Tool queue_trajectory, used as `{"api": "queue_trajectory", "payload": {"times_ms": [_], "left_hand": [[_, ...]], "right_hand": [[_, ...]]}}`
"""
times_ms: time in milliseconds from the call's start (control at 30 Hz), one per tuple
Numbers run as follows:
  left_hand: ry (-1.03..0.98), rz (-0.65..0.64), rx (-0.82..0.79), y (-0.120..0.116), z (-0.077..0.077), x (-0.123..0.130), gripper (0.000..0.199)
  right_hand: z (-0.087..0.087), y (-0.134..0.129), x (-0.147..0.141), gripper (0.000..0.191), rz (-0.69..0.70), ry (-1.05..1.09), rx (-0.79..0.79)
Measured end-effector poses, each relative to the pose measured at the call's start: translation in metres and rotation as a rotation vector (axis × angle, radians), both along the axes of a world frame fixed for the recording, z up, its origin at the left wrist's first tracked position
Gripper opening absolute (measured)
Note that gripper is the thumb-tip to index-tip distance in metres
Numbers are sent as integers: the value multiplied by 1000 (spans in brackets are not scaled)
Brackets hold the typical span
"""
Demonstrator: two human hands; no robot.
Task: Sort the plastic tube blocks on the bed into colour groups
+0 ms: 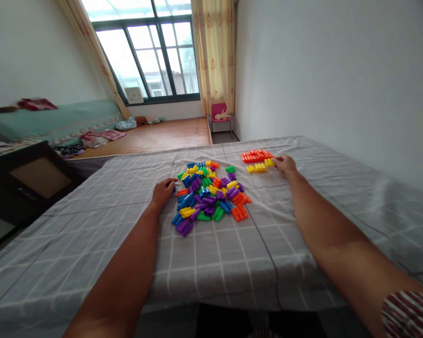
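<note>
Two white walls (324, 70) flank the room, and a gray checked cloth (229, 272) covers the near surface. Beyond lie a brown-matted bed (162, 134), a dark-framed window (151, 56) and a pink chair (218, 111). Mid-cloth, a jumbled pile of multicolored plastic tube blocks (207, 192) points every way. Right of it, a red-orange row (256, 155) runs its long axis left to right; a shorter yellow row (256, 168) lies nearly parallel on its near side, right end angled slightly away. At that end the right hand (285, 164) pinches a yellow block (269, 162); I cannot tell whether block and row touch. The left hand (164, 190), fingers curled, is at the pile's left edge, beside a blue block (174, 189); whether it grips that is unclear.
</note>
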State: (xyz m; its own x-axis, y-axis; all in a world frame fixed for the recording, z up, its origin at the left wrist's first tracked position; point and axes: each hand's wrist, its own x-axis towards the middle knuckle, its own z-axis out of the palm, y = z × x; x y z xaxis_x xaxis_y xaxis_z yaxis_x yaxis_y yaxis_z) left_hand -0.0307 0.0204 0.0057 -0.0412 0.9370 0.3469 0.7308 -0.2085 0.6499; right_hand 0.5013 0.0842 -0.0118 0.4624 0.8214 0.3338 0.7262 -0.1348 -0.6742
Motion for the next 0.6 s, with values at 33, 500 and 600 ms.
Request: {"api": "queue_trajectory", "payload": {"times_ms": [33,500,600], "left_hand": [[-5,2,2,-1,0,0,44],[-5,8,25,3,-3,-2,44],[16,13,23,2,-4,-1,43]], "right_hand": [[1,-2,0,26,-19,-40,-45],[16,-22,-18,31,-87,-276,-94],[39,-26,-47,35,34,-250,97]]}}
